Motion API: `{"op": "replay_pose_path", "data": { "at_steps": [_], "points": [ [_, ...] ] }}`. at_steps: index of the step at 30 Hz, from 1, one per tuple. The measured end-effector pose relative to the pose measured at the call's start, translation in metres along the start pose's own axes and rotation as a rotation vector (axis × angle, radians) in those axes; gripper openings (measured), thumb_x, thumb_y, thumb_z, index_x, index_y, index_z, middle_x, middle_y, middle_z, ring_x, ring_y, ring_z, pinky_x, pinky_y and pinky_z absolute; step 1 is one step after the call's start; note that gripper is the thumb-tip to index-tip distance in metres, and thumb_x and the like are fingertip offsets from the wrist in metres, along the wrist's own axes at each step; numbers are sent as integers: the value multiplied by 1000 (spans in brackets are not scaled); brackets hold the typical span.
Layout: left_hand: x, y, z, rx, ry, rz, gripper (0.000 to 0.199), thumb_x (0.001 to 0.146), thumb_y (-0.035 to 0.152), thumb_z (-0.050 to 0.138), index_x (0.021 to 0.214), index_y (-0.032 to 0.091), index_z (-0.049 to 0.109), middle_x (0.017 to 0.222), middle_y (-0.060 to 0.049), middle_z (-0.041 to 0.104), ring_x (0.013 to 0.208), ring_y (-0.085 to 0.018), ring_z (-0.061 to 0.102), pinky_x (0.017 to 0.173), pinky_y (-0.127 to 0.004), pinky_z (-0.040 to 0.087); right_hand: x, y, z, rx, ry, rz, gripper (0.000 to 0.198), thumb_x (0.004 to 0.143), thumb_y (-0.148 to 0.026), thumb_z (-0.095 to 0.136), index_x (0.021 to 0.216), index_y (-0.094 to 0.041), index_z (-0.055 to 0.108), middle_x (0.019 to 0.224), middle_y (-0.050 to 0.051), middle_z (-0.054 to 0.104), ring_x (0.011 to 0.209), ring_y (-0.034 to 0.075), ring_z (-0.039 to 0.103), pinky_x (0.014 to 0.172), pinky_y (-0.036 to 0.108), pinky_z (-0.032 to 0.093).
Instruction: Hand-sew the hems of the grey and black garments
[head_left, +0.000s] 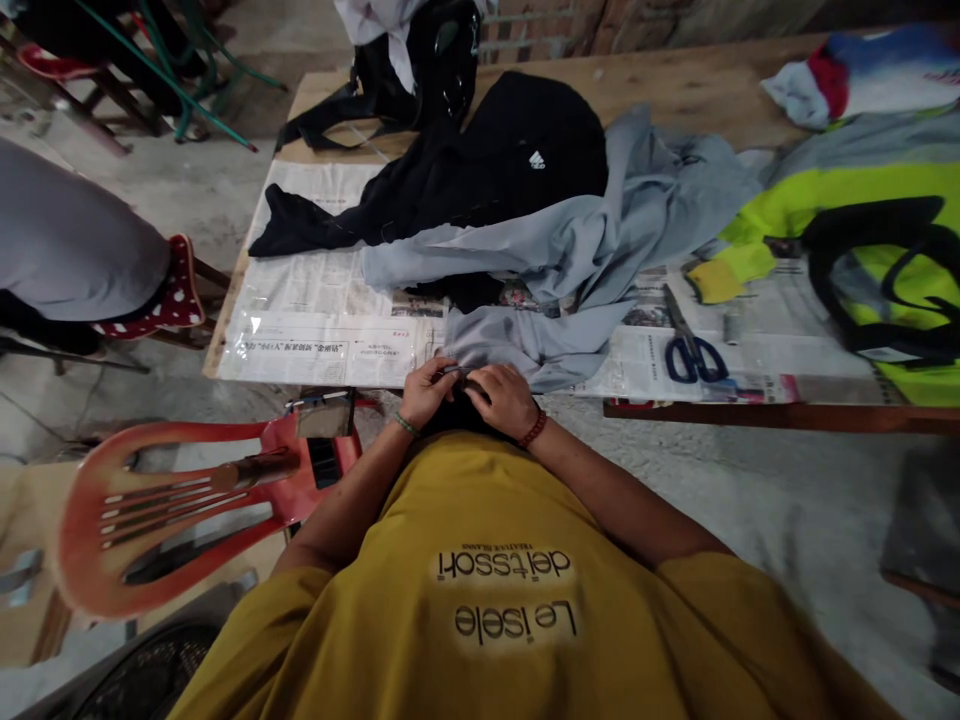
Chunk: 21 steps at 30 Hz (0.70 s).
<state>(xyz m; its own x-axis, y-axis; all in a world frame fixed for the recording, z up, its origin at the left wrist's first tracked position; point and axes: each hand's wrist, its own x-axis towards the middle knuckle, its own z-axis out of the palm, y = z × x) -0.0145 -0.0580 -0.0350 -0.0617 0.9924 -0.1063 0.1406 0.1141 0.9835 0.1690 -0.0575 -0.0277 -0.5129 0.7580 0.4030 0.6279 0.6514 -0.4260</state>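
At the table's front edge, my left hand (pixel 426 394) pinches the cuff end of a grey garment (pixel 525 345) between thumb and fingers. Close beside it, my right hand (pixel 510 402) has its fingers bent and closed on the same edge of cloth. What lies right between the fingertips is too small to make out. The grey garment spreads back across the table, one long part reaching left. Behind and partly under it lies a black garment (pixel 555 140) with a white logo. Scissors with dark blue handles (pixel 696 358) rest to the right of my hands.
Newspaper (pixel 300 345) covers the wooden table (pixel 697 75). Neon yellow and grey clothing (pixel 855 190) lies on the right under black straps (pixel 832 270). A black bag (pixel 450 60) stands at the back. A red plastic chair (pixel 180 432) is at lower left, and a seated person (pixel 67 230) is further left.
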Motion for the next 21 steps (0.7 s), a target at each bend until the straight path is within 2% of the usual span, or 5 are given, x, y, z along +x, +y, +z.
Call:
{"op": "replay_pose_path", "data": {
  "at_steps": [2,6,12,16,21],
  "points": [
    [0,1,0,1,-16,-15,32,75,43,71,92,15,70,51,6,58,42,-8,53,47,-20,45,5,3,7,-34,-16,-17,18,98,-26,53,107,-17,65,98,11,69,93,23,60,82,36,45],
    [-1,2,-1,25,-39,-33,29,75,41,71,89,16,71,52,6,58,41,-8,52,46,-19,43,13,9,12,-73,-43,-53,23,101,-25,46,96,-17,67,91,9,68,87,21,59,79,35,44],
    [-2,1,-3,68,-52,-22,23,77,35,70,90,17,71,52,6,57,43,-9,54,49,-20,45,12,11,13,-39,-65,-57,22,101,-25,48,104,-17,68,98,10,69,91,21,60,80,34,43],
    [-2,2,-2,81,-57,-16,20,79,35,68,89,17,71,52,6,56,43,-9,53,49,-20,44,12,12,14,-35,-95,-32,26,102,-24,44,96,-18,68,94,10,69,89,20,60,81,35,44],
    [-2,4,-1,69,-47,-10,19,78,33,68,89,17,71,50,7,55,42,-8,51,48,-19,43,12,12,17,4,-81,-29,25,102,-28,45,107,-16,67,100,12,69,96,22,60,85,36,45]
  ]
}}
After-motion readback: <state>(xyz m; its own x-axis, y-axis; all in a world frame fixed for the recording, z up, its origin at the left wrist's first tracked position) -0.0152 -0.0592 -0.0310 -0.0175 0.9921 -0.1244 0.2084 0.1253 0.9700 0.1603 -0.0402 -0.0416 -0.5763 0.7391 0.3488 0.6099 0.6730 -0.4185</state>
